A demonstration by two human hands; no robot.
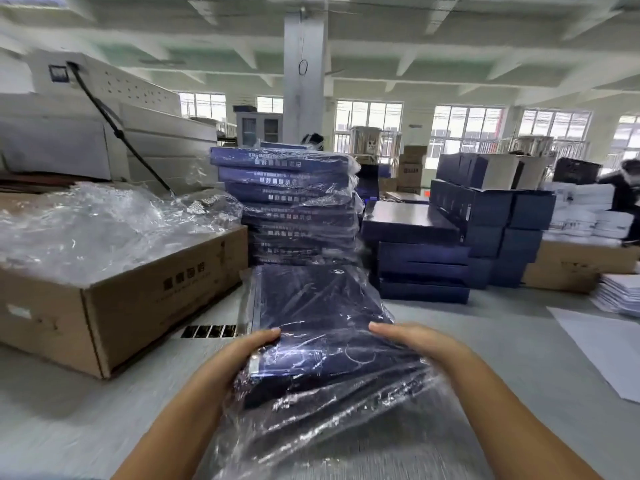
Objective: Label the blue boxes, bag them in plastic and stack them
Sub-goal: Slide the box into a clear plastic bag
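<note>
Stacking step, by the look of it. Bagging done: blue box [311, 313] sits inside plastic bag [332, 427], held low and flat just in front of the stack of bagged boxes [287, 202], far end close to the stack's base, not on top yet. No label visible from this angle, cannot tell if applied.

Clamped from both sides: left hand [239, 358] curled round the left edge, thumb on top; right hand [412, 341] wrapped over the right edge, thumb pressing the lid through the film. Loose open end of the bag trailing toward the body, crumpled, not folded under.

Next move, as a judgement: lift high enough to clear the top of the tall stack, then set down square on it. Probably worth tucking the loose tail first to avoid a snag. Stack uneven, upper boxes offset to the left, film slippery, so some slide risk.

Edges and room: cardboard box [121, 306] heaped with spare bags [86, 226] close on the left. Unbagged boxes [422, 258] just beside the stack on the right. Bare grey table [502, 341] open on the right as far as a white sheet [606, 351]. Open overhead above the stack. Big grey machine [86, 116] behind the cardboard box, out of the way.
</note>
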